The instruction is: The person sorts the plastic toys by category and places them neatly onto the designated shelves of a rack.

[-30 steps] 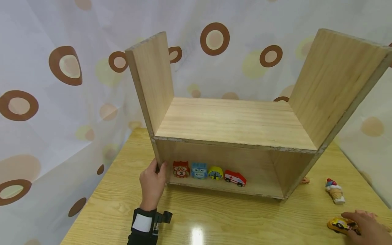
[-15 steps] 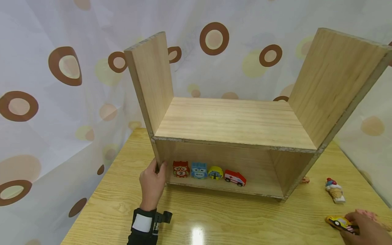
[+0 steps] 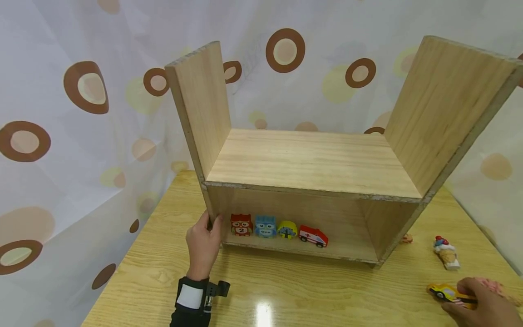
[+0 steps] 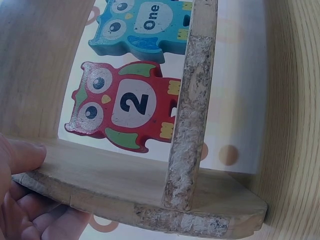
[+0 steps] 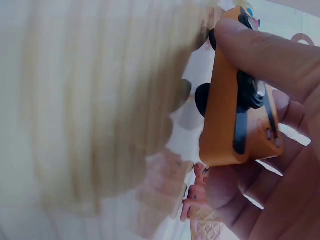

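My left hand point(image 3: 203, 247) grips the lower left side panel of a wooden shelf point(image 3: 302, 159); in the left wrist view the thumb point(image 4: 22, 156) lies inside and the fingers outside. At lower right, my right hand point(image 3: 488, 304) pinches a yellow-orange toy car point(image 3: 443, 293) between thumb and fingers. The right wrist view has the toy car point(image 5: 220, 120) close up, its wheels facing the table. On the lower shelf stand a red owl block point(image 3: 241, 225) marked 2, a blue owl block point(image 3: 266, 227) marked One, a yellow tree block point(image 3: 287, 230) and a red toy ambulance point(image 3: 313, 236).
An ice cream cone toy point(image 3: 446, 254) lies on the wooden table point(image 3: 318, 290) right of the shelf. Beside my right hand is a pink cone toy point(image 3: 492, 285), partly hidden. Another small toy point(image 3: 407, 238) peeks out behind the shelf's right panel. Patterned cloth hangs behind.
My right hand has closed on the toy car and shifted it slightly left, turning it a little. My left hand keeps its grip on the shelf panel.
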Demonstrator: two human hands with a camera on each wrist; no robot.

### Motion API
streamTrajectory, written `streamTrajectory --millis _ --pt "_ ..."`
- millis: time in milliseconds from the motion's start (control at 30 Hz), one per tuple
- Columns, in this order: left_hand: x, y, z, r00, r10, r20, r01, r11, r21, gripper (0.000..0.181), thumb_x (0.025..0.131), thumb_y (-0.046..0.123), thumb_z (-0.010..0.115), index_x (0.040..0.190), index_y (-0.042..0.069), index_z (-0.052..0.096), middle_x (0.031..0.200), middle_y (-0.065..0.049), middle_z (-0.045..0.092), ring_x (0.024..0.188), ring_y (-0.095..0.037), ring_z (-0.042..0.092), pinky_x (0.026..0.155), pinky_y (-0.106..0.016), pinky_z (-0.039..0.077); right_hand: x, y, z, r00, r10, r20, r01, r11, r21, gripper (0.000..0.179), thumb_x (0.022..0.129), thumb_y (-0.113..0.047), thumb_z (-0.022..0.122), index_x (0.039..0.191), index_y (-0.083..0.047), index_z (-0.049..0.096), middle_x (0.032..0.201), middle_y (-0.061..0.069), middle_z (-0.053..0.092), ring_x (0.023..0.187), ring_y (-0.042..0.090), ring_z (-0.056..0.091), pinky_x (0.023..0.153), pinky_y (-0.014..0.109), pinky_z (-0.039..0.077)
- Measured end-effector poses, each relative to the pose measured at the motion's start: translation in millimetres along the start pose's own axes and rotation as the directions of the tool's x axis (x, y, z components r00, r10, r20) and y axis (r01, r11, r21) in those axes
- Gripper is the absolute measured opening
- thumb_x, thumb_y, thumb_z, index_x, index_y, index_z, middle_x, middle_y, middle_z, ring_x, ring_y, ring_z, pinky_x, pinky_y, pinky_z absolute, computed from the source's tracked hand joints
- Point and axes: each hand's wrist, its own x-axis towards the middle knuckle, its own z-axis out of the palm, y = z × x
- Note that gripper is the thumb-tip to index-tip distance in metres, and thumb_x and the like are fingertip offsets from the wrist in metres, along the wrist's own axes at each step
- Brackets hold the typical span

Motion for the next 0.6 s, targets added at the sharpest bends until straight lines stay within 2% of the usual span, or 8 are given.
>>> streamTrajectory --millis 200,300,433,500,600 --pt "0.5 0.5 -0.6 1.000 0.005 0.000 -0.005 1.000 0.003 0.022 0.095 0.015 0.065 0.108 -0.003 0.071 0.097 -0.023 0.076 0.080 -0.034 0.076 0.063 -0.049 0.060 -0.7 -5.4 2.0 0.999 0.024 0.024 -0.025 0.999 0.026 0.060 0.080 -0.052 0.077 0.101 -0.001 0.056 0.085 0.008 0.063 0.067 0.016 0.053 0.057 0.033 0.043" --pt "0.6 0.7 -0.4 1.000 0.009 0.000 -0.009 1.000 0.002 0.022 0.095 0.014 0.065 0.107 -0.003 0.071 0.097 -0.023 0.076 0.080 -0.035 0.076 0.063 -0.049 0.060 -1.6 -11.5 6.6 0.997 -0.009 -0.078 0.014 0.998 0.058 0.043 0.085 -0.043 0.076 0.096 -0.005 0.058 0.080 0.004 0.061 0.063 0.008 0.047 0.055 0.029 0.040" --pt "0.6 0.9 -0.3 1.000 0.014 -0.003 -0.014 1.000 0.004 0.020 0.095 0.013 0.066 0.106 -0.003 0.071 0.094 -0.023 0.076 0.077 -0.034 0.075 0.061 -0.048 0.060 -7.1 -32.7 3.8 0.975 -0.048 -0.216 0.072 0.992 0.103 0.023 0.090 -0.025 0.073 0.089 -0.009 0.056 0.076 -0.001 0.056 0.058 0.001 0.034 0.052 0.024 0.031" --pt "0.6 1.2 -0.5 1.000 0.013 -0.003 -0.013 1.000 0.005 0.020 0.095 0.013 0.065 0.105 -0.003 0.071 0.093 -0.023 0.076 0.076 -0.034 0.075 0.061 -0.048 0.059 -10.3 -43.3 -2.3 0.974 -0.051 -0.221 0.081 0.988 0.132 0.022 0.092 -0.024 0.072 0.092 -0.009 0.055 0.077 0.000 0.057 0.058 0.000 0.034 0.052 0.023 0.032" --pt "0.3 2.0 -0.5 1.000 0.009 -0.002 -0.009 1.000 0.004 0.021 0.095 0.014 0.065 0.106 -0.003 0.071 0.094 -0.023 0.076 0.077 -0.034 0.075 0.061 -0.048 0.060 -16.4 -57.9 -12.0 0.960 -0.082 -0.267 0.129 0.979 0.161 0.021 0.090 -0.019 0.073 0.093 -0.008 0.056 0.078 0.001 0.060 0.057 -0.001 0.035 0.050 0.022 0.033"
